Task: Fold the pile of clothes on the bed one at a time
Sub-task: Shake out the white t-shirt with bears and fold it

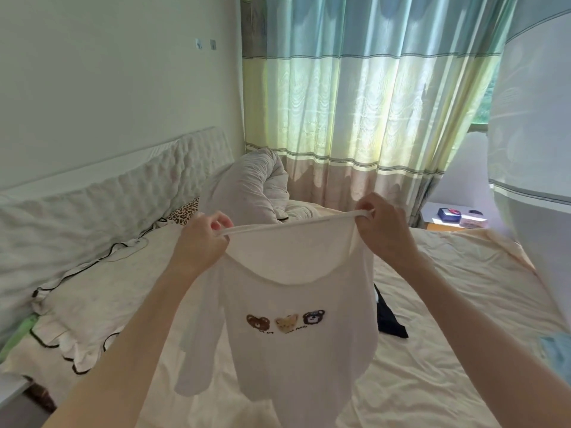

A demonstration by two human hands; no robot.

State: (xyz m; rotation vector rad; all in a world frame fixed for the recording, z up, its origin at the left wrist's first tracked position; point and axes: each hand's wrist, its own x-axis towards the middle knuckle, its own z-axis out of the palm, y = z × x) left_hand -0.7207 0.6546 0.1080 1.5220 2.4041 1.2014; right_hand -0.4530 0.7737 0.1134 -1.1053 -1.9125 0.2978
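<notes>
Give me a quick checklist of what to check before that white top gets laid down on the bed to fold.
1. Left hand pinches the neckline of the top: ok.
2. Right hand pinches the neckline's other end: ok.
3. Neckline pulled taut between the hands: ok.
4. Bear print faces the person, so the front is known: ok.
5. Sleeves hanging straight: not ok; the one below the left hand droops bunched, the other cannot be seen.
6. Landing spot on the bed: not ok; a dark garment lies just behind the top.
</notes>
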